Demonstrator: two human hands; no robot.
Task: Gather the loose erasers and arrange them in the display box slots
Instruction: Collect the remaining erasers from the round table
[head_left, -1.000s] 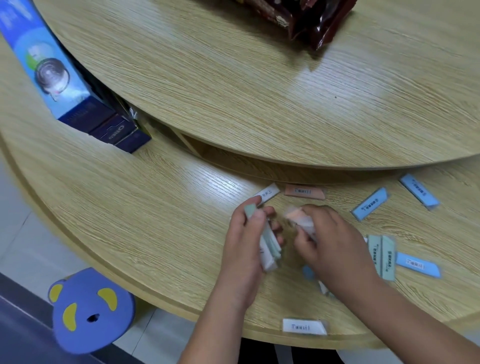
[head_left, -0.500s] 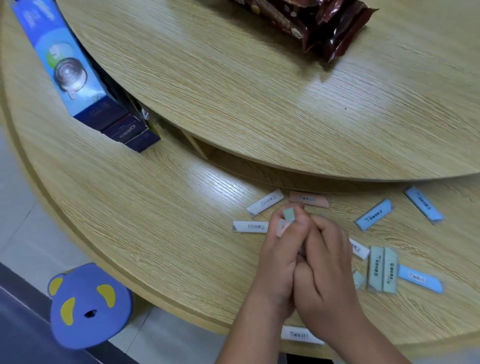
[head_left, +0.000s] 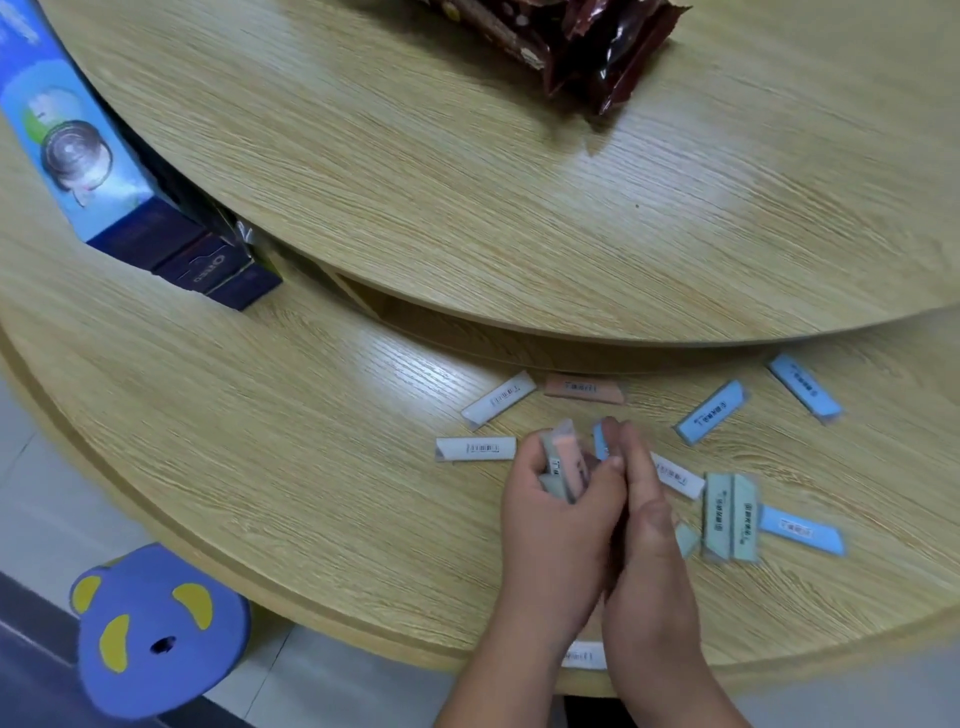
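While the left hand (head_left: 550, 530) grips stacked erasers (head_left: 563, 462), right hand (head_left: 649, 525) seemingly pinches blue eraser (head_left: 601, 441).

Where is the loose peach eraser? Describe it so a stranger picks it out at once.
Start at the raised round tier of the wooden table. Just under its front edge, on the lower ring, lies the peach eraser, flat, its left end close to a white eraser. Every other eraser lying loose around it is white, blue or green; it alone is peach.
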